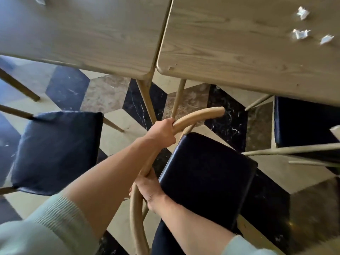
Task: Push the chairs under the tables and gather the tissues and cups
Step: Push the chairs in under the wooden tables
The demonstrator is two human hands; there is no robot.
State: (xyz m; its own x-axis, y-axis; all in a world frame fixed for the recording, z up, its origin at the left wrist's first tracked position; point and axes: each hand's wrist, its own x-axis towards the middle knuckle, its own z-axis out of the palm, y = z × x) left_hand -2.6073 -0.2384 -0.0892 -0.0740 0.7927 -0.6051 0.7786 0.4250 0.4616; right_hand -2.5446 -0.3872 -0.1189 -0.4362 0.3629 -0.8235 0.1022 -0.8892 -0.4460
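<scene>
Head view, two wooden tables (239, 57) abutting, crumpled tissues (300, 34), hexagon-tiled floor (117, 137)

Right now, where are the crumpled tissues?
In the head view, three crumpled tissues lie at upper right on the right table, far from both hands.

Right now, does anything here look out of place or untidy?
Yes. Three crumpled tissues lie scattered on the right table, and the chair gripped by both hands stands askew, its seat not yet under the table.
</scene>
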